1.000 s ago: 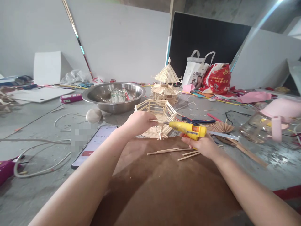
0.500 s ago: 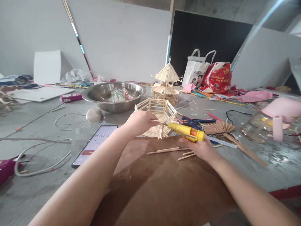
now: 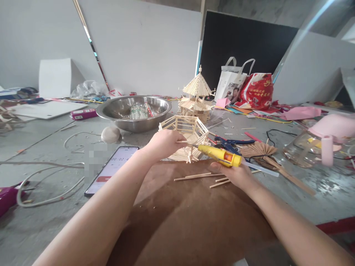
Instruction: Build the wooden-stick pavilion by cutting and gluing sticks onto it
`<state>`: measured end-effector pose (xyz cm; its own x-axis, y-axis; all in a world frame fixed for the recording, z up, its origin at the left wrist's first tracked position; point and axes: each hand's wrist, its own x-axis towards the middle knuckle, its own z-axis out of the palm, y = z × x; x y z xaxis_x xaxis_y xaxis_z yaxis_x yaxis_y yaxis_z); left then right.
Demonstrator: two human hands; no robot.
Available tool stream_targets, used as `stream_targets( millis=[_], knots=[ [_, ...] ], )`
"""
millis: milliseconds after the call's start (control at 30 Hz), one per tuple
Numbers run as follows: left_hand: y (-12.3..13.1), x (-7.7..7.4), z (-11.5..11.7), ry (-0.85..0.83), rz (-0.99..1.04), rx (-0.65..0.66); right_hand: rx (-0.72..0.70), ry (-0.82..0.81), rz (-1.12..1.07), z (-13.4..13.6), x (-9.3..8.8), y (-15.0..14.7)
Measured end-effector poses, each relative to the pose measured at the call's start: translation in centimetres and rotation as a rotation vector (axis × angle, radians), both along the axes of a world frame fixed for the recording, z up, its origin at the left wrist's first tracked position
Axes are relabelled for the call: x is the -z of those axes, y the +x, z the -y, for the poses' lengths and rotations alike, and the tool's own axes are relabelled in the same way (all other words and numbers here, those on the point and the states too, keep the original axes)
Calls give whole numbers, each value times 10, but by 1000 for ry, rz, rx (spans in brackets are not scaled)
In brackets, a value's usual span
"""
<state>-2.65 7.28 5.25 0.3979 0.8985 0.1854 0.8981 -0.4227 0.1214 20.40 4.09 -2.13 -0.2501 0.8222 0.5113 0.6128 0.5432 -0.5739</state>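
Note:
My left hand [image 3: 163, 143] is closed in a pinch on a thin wooden stick [image 3: 183, 141], held against a small hexagonal stick frame [image 3: 186, 133] on the table. My right hand [image 3: 235, 173] grips a yellow glue gun [image 3: 220, 155], its nozzle pointing left at the stick and the frame. Behind the frame stands a finished stick pagoda model [image 3: 197, 96]. Loose sticks [image 3: 201, 176] lie on the brown paper sheet [image 3: 188, 218] just below my right hand.
A phone [image 3: 112, 169] showing a timer lies at the left, near white cables [image 3: 50, 184]. A steel bowl [image 3: 134, 112] sits behind it. Blue pliers [image 3: 233, 142], a paper fan [image 3: 259, 149], a glass jar [image 3: 303, 149] and bags [image 3: 244, 90] crowd the right.
The glue gun has tilted down and its nozzle has come slightly closer to the frame. My left hand has stayed on the stick.

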Motion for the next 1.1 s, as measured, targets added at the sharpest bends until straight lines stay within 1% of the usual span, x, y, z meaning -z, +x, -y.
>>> stream_targets(
  millis=[167,433,667,800,967,1100],
  knots=[
    [0,0,0,1,2,-1,-5,-93,-5,2,-3,-1],
    [-2,3,-2,12,13,7,19,-105,35,3,-3,-2],
    [-1,1,0,4,5,9,14,-2,-18,2,2,1],
    [0,-1,1,-13,2,0,29,75,-4,1,4,1],
    [1,-2,1,-19,3,3,37,49,33,0,2,-1],
    [1,-2,1,-24,2,-5,29,79,42,1,2,-1]
  ],
)
